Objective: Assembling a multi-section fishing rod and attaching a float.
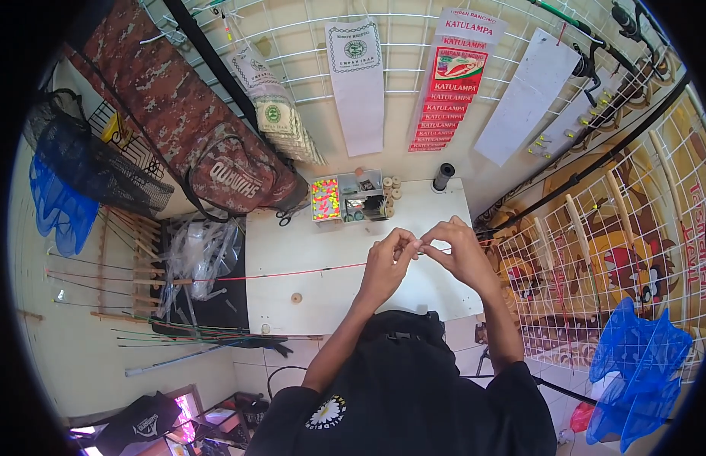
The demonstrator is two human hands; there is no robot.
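A thin red fishing rod point(292, 272) lies crosswise over the white table point(353, 296), with dark bands along it. My left hand point(389, 258) is closed around the rod, thumb and forefinger pinched together. Right beside it, my right hand point(459, 254) also pinches, its fingertips meeting those of the left hand over the rod. Whatever small thing sits between the right fingertips is too fine to make out. Beyond the right hand the rod runs on toward the wire grid.
At the table's back stand a compartment box point(325, 199) with bright floats, several wooden spools point(396, 194) and a black thread spool point(443, 177). Scissors point(286, 216) lie to their left. A wooden disc point(297, 298) rests near the front. Plastic bags point(197, 262) pile up at left.
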